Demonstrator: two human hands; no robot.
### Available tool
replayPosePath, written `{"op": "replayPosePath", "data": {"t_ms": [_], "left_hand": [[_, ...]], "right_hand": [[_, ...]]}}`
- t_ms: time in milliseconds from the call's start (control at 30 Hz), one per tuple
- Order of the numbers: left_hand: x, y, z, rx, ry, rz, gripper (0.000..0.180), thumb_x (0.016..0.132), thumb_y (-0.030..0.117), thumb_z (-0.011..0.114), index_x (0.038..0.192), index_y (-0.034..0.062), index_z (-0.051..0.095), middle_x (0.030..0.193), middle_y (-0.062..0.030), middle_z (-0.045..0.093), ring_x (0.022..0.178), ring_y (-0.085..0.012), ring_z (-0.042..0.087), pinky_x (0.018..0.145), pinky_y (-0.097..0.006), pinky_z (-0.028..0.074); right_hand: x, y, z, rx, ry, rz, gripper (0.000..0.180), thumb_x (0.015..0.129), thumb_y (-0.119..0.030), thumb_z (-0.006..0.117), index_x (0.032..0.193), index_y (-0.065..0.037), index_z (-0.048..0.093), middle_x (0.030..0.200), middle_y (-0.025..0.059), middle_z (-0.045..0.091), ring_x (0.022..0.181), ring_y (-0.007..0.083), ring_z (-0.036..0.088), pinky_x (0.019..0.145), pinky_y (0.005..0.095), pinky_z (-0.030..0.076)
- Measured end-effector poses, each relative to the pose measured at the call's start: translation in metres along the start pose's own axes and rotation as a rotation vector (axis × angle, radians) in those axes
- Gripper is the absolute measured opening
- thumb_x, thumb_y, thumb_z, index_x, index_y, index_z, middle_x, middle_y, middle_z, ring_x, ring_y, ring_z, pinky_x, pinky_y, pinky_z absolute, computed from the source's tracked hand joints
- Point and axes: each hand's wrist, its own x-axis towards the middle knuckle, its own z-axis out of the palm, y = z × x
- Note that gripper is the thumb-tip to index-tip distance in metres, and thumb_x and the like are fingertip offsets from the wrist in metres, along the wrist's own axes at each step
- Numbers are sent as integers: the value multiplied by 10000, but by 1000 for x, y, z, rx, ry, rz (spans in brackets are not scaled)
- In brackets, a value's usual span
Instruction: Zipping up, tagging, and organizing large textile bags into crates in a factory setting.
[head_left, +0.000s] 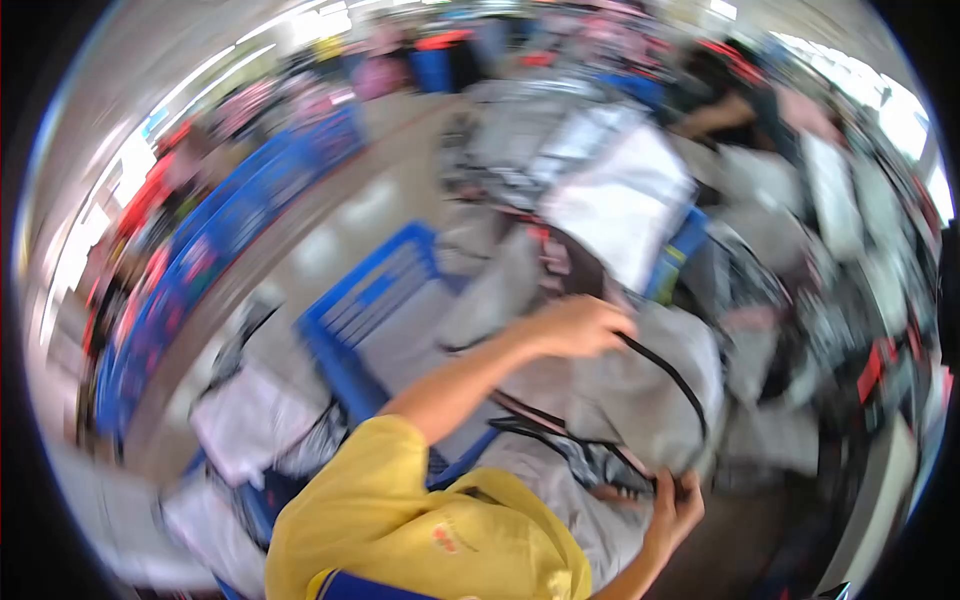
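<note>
My left hand (588, 326) reaches out across the middle with its fingers closed on a thin black cord (684, 385). The cord bows out to the right and runs down to my right hand (676, 508), whose fingers are pinched on it close to my body. Beneath and between the hands lies a pale grey fabric piece (640, 375), which seems to have dark edging. Another strip of black trim (545, 425) crosses the cloth to the left of my right hand. Motion blur hides how the cord joins the fabric.
A blue plastic crate (372, 272) stands just left of my arm, with pale cloth in it. Grey and silvery pieces (620, 190) are heaped ahead. More bundles (770, 250) pile up at right, near another person's arm (715, 117). Blue crates (235, 225) line the far left.
</note>
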Motion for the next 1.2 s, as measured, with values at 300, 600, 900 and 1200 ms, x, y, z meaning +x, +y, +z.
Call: {"op": "replayPosePath", "data": {"t_ms": [300,600,900,1200], "left_hand": [[-83,-2,-5,167,406,78,102,878,190,740,935,109,715,938,-35,693,936,-264,700,771,-416,556],[-145,5,-28,216,484,-11,134,885,111,766,979,93,672,977,-9,679,887,-240,704,708,-387,551],[-154,15,-3,177,420,-21,101,906,167,737,977,106,698,966,-13,656,871,-250,693,715,-410,546],[-160,29,12,119,366,-10,93,922,111,730,1011,124,703,1035,16,656,871,-215,687,684,-373,532]], "right_hand": [[-16,-36,30,-133,-155,-185,152,950,-21,748,882,47,631,838,56,620,756,169,527,666,332,462],[-37,-37,53,-331,-328,-455,184,958,-26,727,837,-3,590,733,64,556,630,183,462,579,332,407],[-63,-43,33,-405,-269,-362,320,900,-23,790,784,-41,492,706,53,430,604,159,401,537,331,359],[-73,-15,13,-454,-260,-330,274,909,-51,789,796,-24,540,728,68,422,589,168,411,537,331,368]]}}
